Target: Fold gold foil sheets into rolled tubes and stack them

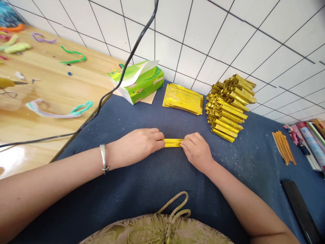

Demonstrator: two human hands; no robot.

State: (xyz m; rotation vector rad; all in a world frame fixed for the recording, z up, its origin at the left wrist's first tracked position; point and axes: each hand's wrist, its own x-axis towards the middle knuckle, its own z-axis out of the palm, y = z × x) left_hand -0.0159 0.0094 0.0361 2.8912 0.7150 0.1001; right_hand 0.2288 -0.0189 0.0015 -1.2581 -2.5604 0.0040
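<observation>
A narrow folded strip of gold foil paper (172,142) lies on the dark blue cloth, between my two hands. My left hand (144,144), with a silver bangle at its wrist, is closed on the strip's left end. At the right end, my right hand (196,149) pinches the paper with its fingertips. Both ends of the strip are hidden under the fingers. Beyond the hands lies a flat stack of gold foil paper sheets (183,99). To its right rises a pile of folded gold paper pieces (227,108).
A green tissue box (142,84) stands by the tiled wall, with a black cable (127,64) hanging across it. Craft scraps litter the wooden table (61,81) at left. Brown strips (284,148), books (309,142) and a black phone-like object (301,210) lie at right.
</observation>
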